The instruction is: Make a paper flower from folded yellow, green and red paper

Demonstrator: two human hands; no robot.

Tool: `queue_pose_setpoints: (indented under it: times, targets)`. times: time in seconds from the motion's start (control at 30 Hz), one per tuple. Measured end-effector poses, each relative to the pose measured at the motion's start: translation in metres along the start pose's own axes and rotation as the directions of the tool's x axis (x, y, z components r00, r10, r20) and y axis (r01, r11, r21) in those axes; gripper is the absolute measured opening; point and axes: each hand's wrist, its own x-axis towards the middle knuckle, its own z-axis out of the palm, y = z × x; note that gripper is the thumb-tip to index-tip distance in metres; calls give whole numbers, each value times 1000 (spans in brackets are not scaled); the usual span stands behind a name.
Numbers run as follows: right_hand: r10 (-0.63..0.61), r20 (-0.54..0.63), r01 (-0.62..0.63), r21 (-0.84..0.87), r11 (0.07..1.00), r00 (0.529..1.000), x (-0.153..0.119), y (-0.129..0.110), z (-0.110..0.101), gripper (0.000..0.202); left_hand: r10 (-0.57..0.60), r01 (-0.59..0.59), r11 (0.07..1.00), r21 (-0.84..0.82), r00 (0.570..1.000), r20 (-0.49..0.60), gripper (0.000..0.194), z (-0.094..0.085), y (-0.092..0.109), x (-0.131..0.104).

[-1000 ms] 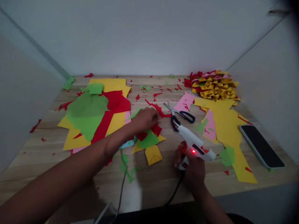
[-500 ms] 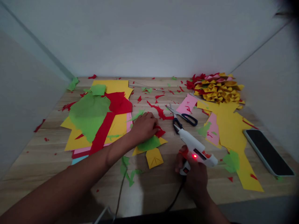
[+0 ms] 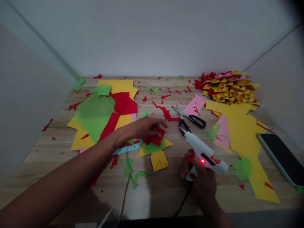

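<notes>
My left hand (image 3: 150, 128) is over a small red paper piece (image 3: 155, 138), fingers apart and the thumb tip touching it or just above it. Beneath that red piece lie a green paper piece (image 3: 152, 147) and a yellow paper shape with pointed corners (image 3: 168, 143). A folded yellow paper piece (image 3: 159, 161) juts out toward me from this stack. My right hand (image 3: 200, 179) is wrapped round the handle of a white glue gun (image 3: 199, 144), its red light glowing. The nozzle points up and left, close to the handles of the scissors (image 3: 190, 117).
Sheets of coloured paper with a large green piece (image 3: 95, 114) lie at left. A yellow-and-red folded-paper piece (image 3: 228, 88) sits at the back right. Yellow paper offcuts (image 3: 243, 129) and a phone (image 3: 280, 158) are at right. Red and green scraps litter the table; a cord (image 3: 127, 190) runs along the front.
My left hand has lifted from lying over the stack, uncovering more of the red piece; its fingers have opened out. The right hand keeps the glue gun in nearly the same pose. The view has shifted slightly.
</notes>
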Motion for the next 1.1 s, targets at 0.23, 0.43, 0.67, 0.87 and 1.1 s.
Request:
queue_pose_setpoints:
  times: [0.23,0.43,0.67,0.87,1.1]
  targets:
    - [6,13,-6,12,1000,1000,0,1,0,23,54,-49,988,146,998,-31,42,8,-11,4]
    - [0,5,0,-53,999,1000,-2,1,0,24,237,-190,960,204,942,-237,16,4,-11,-24]
    - [-174,17,154,-560,814,985,19,-21,20,26,108,-28,963,267,952,-287,27,34,-16,-55]
    - [-215,288,357,-813,459,933,66,-21,50,23,196,-95,935,342,941,-275,21,41,-25,-57]
    - [-213,208,296,-733,613,955,80,-9,55,29,213,-107,933,342,934,-288,21,44,-28,-62]
